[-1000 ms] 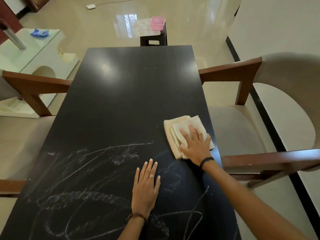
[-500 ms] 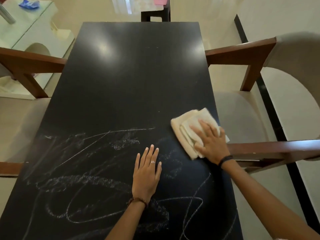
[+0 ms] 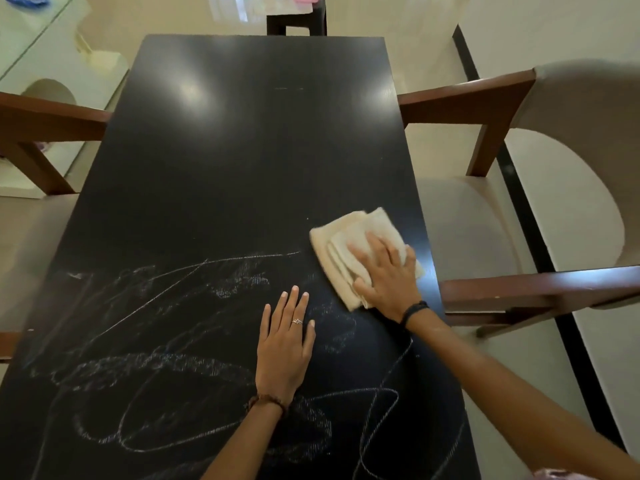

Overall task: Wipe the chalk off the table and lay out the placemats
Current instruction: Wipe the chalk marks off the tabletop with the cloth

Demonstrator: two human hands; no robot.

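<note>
A long black table [image 3: 242, 161] fills the view; white chalk scribbles [image 3: 156, 341] cover its near half, while the far half is bare and glossy. A folded cream cloth [image 3: 349, 237] lies near the table's right edge. My right hand [image 3: 388, 275] presses flat on the cloth with fingers spread. My left hand [image 3: 285, 344] rests palm down on the chalked surface to the left of the cloth, fingers straight, a ring on one finger. No placemats lie on the table.
Wooden armchairs with beige seats stand on the right [image 3: 519, 202] and on the left [image 3: 41, 133]. A dark stool [image 3: 298, 19] at the far end bears a patterned sheet and a pink box. A white glass-topped unit [image 3: 52, 64] stands at the far left.
My right hand slid the cloth sideways along the right edge, out towards the edge and then back a little. My left hand stayed flat in place. The camera tilted down slightly.
</note>
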